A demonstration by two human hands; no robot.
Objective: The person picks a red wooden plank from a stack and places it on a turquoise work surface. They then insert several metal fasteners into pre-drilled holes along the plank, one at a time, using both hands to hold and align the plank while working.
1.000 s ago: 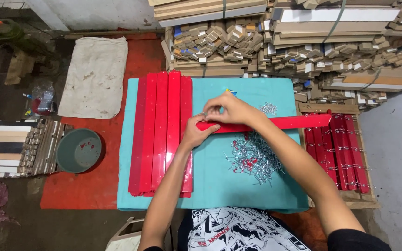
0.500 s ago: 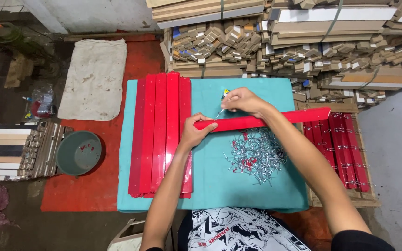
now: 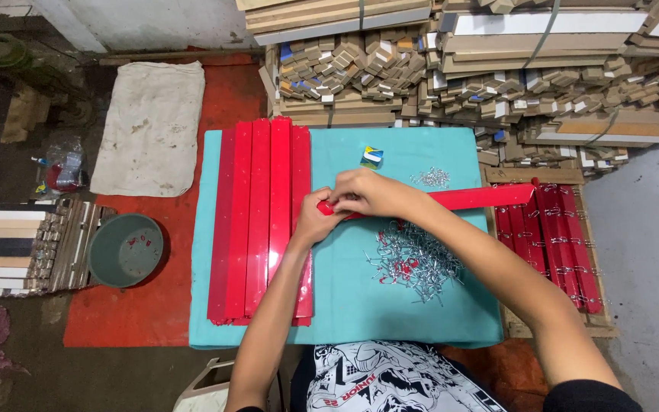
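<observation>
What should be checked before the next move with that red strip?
1. Both hands on the strip's near end: left hand and right hand grip the red strip: ok.
2. Strip lies flat across the teal cloth: ok.
3. Metal clips within reach: ok.
4. Finished stack lies tidy at left: ok.
5. Clip seated on the strip: cannot tell, fingers hide it.

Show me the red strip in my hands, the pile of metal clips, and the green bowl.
red strip [image 3: 482, 197], head view, bare middle of its length.
pile of metal clips [image 3: 417, 263], head view, centre of the heap.
green bowl [image 3: 125, 249], head view, inner floor.
</observation>
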